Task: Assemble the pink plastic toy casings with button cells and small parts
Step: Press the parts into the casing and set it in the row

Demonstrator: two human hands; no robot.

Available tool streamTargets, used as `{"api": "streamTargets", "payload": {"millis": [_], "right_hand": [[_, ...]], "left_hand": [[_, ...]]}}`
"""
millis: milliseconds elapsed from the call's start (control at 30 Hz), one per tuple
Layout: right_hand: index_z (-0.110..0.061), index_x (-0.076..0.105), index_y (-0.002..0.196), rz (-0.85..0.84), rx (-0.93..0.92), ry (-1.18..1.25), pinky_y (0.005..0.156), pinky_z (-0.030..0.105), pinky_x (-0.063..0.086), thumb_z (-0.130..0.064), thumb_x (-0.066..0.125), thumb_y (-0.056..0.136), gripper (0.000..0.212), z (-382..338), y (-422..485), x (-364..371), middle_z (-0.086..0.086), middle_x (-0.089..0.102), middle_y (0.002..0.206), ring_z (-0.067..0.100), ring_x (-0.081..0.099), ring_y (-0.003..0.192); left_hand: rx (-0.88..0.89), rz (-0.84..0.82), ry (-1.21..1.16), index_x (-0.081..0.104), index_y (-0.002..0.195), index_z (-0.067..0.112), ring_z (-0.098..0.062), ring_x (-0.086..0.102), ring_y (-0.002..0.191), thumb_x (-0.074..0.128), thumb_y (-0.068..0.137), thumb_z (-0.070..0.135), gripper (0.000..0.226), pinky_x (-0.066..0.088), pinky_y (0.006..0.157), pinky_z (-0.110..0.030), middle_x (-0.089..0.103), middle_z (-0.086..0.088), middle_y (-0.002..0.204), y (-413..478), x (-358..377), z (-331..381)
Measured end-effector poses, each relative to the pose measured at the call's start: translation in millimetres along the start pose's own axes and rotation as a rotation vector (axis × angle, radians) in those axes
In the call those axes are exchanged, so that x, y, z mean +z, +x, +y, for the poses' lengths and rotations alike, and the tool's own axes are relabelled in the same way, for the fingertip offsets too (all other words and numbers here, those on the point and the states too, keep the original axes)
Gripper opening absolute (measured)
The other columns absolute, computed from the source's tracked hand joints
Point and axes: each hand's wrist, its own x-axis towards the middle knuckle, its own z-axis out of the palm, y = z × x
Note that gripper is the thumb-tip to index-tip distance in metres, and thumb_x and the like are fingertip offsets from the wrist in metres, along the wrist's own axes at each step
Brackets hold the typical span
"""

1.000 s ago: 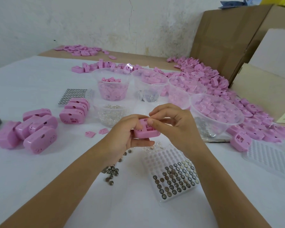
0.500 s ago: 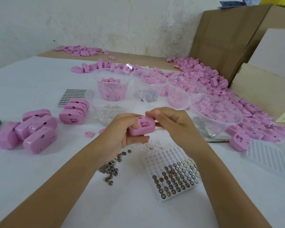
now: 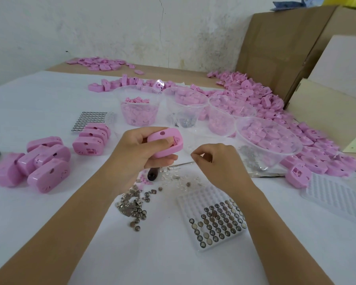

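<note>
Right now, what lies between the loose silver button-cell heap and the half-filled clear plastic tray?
Head view: only bare white tablecloth separates the silver button-cell heap from the half-filled clear plastic tray.

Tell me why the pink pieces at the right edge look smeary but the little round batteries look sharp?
Head view: the wide lens stretches and softens the edges, so the pink pile at the right smears; the button cells near the middle look crisp; the light is soft, with faint shadows on the white table.

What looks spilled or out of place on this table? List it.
Loose silver button cells and small metal clips lie scattered on the white table cover, beside the clear plastic cell tray rather than in its pockets. Nothing looks damaged.
</note>
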Motion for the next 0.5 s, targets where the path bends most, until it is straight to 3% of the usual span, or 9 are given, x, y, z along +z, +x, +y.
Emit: {"api": "streamTargets", "payload": {"millis": [233, 333, 500], "right_hand": [[-0.017, 0.062, 0.12, -0.072, -0.082, -0.162, 0.086, 0.03, 0.044, -0.012, 0.044, 0.096, 0.03, 2.3, 0.3, 14.5, 0.0, 0.056, 0.111, 0.019, 0.053, 0.104], [-0.014, 0.061, 0.122, -0.05, -0.169, -0.099, 0.086, 0.026, 0.041, -0.011, 0.044, 0.097, 0.031, -1.8, -0.1, 17.2, 0.003, 0.058, 0.113, 0.021, 0.054, 0.104], [-0.026, 0.057, 0.129, -0.205, -0.409, -0.157, 0.096, 0.036, 0.039, -0.011, 0.045, 0.095, 0.039, -17.7, -4.3, 33.9, 0.005, 0.051, 0.13, 0.027, 0.046, 0.116]], "left_hand": [[0.164, 0.085, -0.027, 0.068, 0.098, 0.021, -0.024, 0.071, 0.062, 0.071, 0.057, 0.025, 0.041, 0.053, 0.05, -0.019, 0.074, -0.006, 0.084, 1.3, -4.7, 4.2], [0.205, 0.14, -0.055, 0.068, 0.097, 0.021, -0.022, 0.07, 0.058, 0.071, 0.058, 0.022, 0.039, 0.052, 0.05, -0.016, 0.073, -0.006, 0.087, 2.6, -5.6, 4.1], [0.221, 0.172, -0.01, 0.071, 0.089, 0.029, -0.023, 0.07, 0.06, 0.072, 0.056, 0.024, 0.033, 0.054, 0.053, -0.018, 0.071, -0.005, 0.09, 1.9, -3.1, 0.9]]}}
